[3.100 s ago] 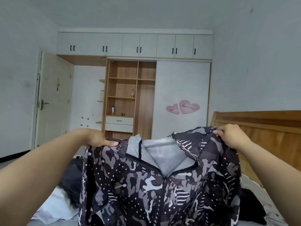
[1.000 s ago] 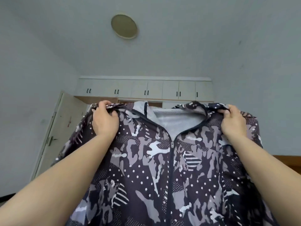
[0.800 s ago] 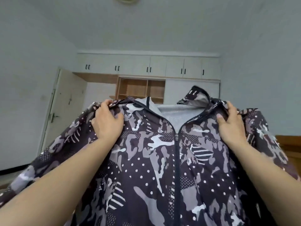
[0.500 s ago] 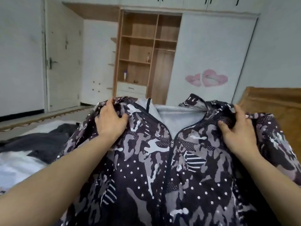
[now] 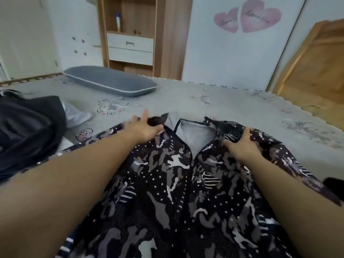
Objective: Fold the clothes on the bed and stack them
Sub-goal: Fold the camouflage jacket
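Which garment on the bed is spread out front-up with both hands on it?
The camouflage jacket, left hand and right hand at its shoulders; the black garment lies bunched, untouched, off left.

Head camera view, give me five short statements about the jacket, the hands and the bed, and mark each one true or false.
1. The camouflage jacket lies front side up on the bed, its zip partly open at the neck. True.
2. The right hand is lifted clear of the jacket. False: it grips the fabric at the shoulder beside the collar.
3. The left hand is at the jacket's other shoulder, with fingers spread. True.
4. The grey pillow lies on top of the jacket. False: it lies apart, at the far side of the bed.
5. The dark clothes lie to the right of the jacket. False: they are heaped to its left.
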